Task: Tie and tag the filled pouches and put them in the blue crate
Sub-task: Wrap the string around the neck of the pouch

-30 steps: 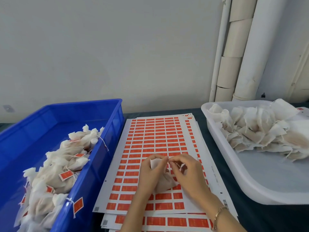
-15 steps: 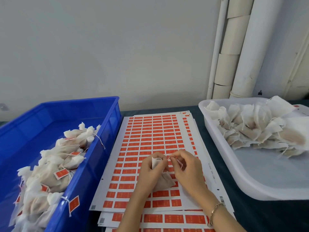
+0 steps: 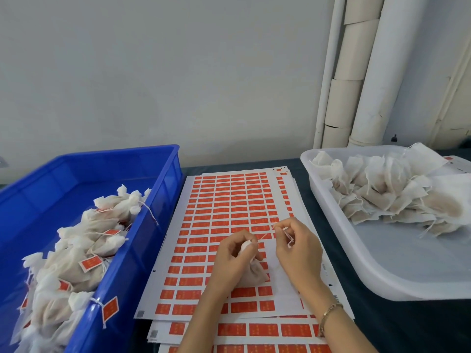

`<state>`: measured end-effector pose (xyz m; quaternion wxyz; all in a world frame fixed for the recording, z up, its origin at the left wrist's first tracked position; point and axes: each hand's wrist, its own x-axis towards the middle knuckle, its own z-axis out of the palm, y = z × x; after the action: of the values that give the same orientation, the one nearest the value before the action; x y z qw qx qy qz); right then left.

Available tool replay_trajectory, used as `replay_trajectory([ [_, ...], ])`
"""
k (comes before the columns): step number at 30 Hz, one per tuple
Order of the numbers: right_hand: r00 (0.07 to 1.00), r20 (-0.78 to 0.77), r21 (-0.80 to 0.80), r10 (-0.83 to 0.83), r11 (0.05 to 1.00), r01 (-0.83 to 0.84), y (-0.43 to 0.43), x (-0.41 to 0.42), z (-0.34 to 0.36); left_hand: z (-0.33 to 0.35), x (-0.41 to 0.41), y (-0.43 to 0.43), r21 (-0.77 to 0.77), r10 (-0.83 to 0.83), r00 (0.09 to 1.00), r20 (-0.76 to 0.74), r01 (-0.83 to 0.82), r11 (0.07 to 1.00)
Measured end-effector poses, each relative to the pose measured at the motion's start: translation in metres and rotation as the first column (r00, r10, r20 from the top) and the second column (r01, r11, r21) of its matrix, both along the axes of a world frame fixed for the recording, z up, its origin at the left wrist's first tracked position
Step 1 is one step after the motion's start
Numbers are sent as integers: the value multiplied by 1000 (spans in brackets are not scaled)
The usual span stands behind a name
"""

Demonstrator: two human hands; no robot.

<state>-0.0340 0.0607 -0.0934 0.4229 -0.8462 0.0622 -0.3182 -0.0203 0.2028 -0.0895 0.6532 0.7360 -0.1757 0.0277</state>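
My right hand [image 3: 297, 248] is pulling away from my left hand [image 3: 234, 256]. Half a second ago they were touching at the pouch neck; now the string [image 3: 265, 235] is stretching taut between them. Right thumb and forefinger are pinching the string, spare loops hanging off the fingers. Left fingers are curling round the gathered neck of the pouch [image 3: 254, 273], pinning it so the pull is cinching the knot rather than dragging the bag. The pouch belly is resting on the label sheets [image 3: 224, 200], front middle, so a tag is close for next, I'm guessing. No tag on it yet. The blue crate [image 3: 114, 152] is sitting just left of the sheets, holding tagged pouches [image 3: 76, 263]. The white tray [image 3: 356, 266] of untied pouches [image 3: 382, 194] is sitting right of the sheets.
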Motion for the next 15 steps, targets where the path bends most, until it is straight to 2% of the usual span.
replay_trajectory([
  [11,992,110,67,-66,996,59,0,-2,0,3,-3,1,23,-86,994,-74,88,996],
  [15,986,146,158,-81,986,57,-4,-1,2,5,-7,2,53,-90,972,-216,104,993],
])
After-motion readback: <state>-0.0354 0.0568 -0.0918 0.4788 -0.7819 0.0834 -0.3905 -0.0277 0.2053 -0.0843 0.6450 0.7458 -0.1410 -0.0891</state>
